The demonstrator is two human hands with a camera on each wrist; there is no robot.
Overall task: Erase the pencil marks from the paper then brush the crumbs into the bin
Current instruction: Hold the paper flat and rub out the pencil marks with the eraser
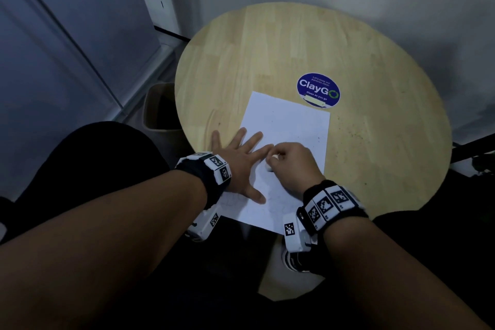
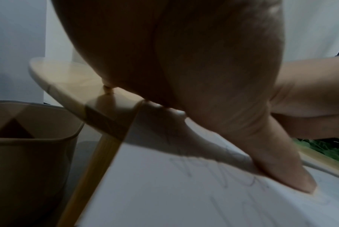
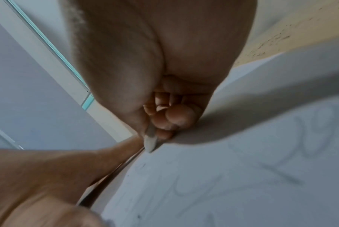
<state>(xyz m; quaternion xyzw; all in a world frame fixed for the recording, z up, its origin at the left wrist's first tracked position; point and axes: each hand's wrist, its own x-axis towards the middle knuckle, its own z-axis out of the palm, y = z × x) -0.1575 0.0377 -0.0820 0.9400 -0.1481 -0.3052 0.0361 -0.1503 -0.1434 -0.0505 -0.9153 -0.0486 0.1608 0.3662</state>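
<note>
A beige bin (image 1: 160,107) stands on the floor left of the round wooden tabletop (image 1: 267,43), partly under its edge. The left hand (image 1: 238,158) lies flat with fingers spread, pressing the white paper (image 1: 292,126) at its left edge. Just beside it, the right hand (image 1: 292,166) has its fingers curled round a white eraser (image 1: 271,166) whose tip touches the paper. Faint pencil marks (image 3: 213,184) show near both hands, unreadable. Beyond the sheet's far corner a blue sticker (image 1: 318,90) reads "ClayGo, Clean as you go".

White paper (image 1: 289,128) with faint pencil marks (image 3: 213,184) lies flat beside tan bin (image 1: 160,107).
</note>
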